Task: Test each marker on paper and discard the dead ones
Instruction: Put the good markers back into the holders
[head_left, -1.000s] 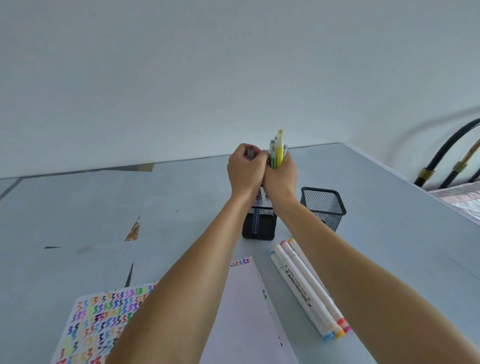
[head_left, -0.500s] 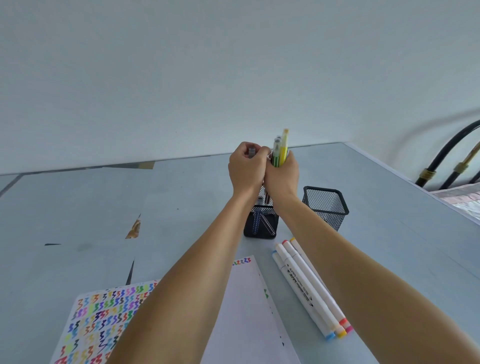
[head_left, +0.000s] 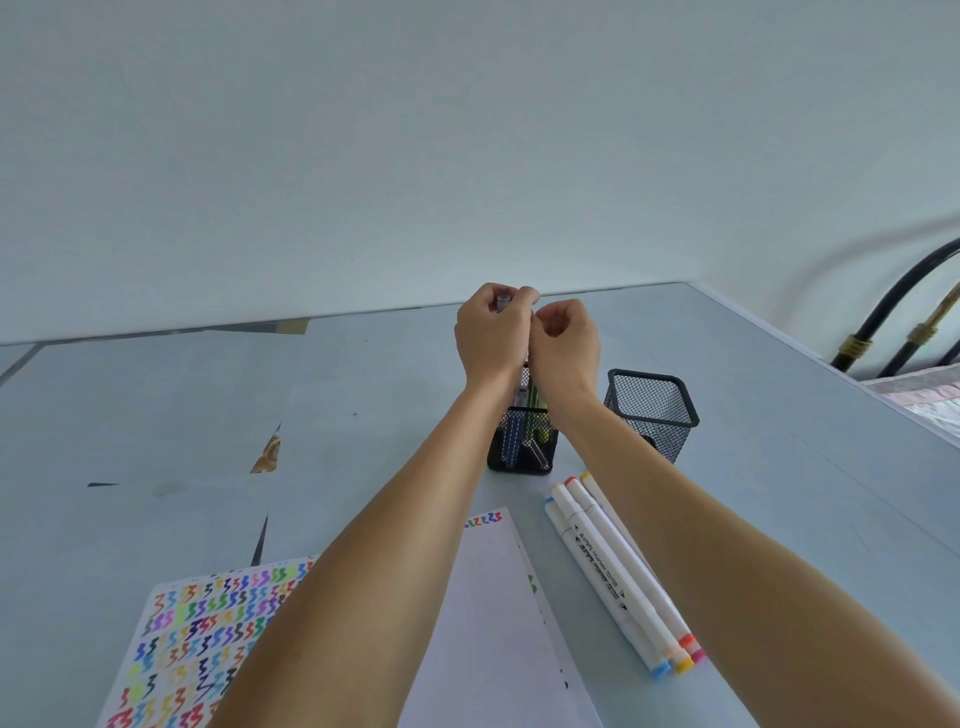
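Not much room around the black mesh cup (head_left: 521, 441): both hands are bunched right above it, the left hand (head_left: 492, 335) curled round a grey marker (head_left: 502, 303) and the right hand (head_left: 563, 343) touching it, so the cup's mouth is covered from above. Just right of it stands a second mesh cup (head_left: 650, 413), leaving only a narrow gap between the two, and three white markers (head_left: 618, 569) lie on the table (head_left: 156, 431) in front of that gap. The paper sheet (head_left: 478, 613) lies flat under the forearms, while the table's left side and far right strip are open.
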